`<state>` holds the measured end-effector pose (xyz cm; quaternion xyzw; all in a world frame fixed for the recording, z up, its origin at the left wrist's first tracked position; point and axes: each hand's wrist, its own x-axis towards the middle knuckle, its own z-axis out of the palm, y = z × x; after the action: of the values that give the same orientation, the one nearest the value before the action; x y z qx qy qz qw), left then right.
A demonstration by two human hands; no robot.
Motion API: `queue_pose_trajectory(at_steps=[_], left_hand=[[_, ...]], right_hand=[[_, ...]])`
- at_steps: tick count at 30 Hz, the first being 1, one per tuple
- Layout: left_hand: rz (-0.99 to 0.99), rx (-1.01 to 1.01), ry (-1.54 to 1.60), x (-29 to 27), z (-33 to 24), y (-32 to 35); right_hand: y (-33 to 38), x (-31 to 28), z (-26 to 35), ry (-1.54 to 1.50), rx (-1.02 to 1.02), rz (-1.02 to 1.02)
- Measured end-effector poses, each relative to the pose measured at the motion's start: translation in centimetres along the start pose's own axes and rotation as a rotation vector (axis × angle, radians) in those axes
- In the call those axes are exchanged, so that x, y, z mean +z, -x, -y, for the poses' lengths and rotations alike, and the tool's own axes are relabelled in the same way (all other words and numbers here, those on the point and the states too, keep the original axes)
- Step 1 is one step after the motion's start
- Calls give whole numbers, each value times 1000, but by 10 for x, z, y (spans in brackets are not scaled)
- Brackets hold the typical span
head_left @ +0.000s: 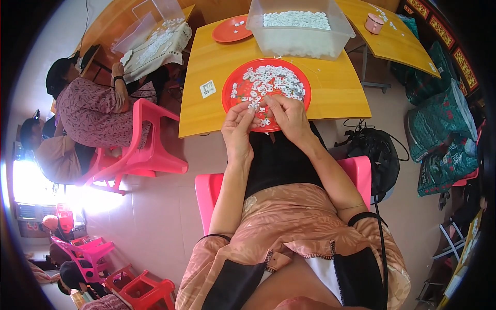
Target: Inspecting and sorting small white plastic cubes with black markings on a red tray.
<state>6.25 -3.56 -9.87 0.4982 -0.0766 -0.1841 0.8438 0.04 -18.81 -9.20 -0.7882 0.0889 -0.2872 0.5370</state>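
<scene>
A red round plate (231, 98) sits at the near edge of a yellow table (206, 116), covered with several small white pieces (268, 80). My left hand (238, 129) pinches a small white piece at the plate's near rim, fingers curled. My right hand (289, 116) rests on the plate's near edge beside it, fingertips down among the white pieces, apparently gripping one. The two hands almost touch. My forearms reach up from my lap.
A clear plastic bin (299, 31) of white pieces stands behind the plate, with a second red plate (232, 30) to its left. A person in a patterned top (93, 111) sits on a pink chair (147, 147) at left. Bags (444, 134) lie at right.
</scene>
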Motion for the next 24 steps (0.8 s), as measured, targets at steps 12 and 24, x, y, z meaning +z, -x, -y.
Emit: queue_pose_trajectory(at_steps=[12, 24], left_hand=[[29, 95, -126, 15, -2, 6], [28, 100, -66, 13, 0, 2]], right_hand=[[5, 2, 17, -524, 127, 109], [-8, -11, 17, -486, 209, 16]])
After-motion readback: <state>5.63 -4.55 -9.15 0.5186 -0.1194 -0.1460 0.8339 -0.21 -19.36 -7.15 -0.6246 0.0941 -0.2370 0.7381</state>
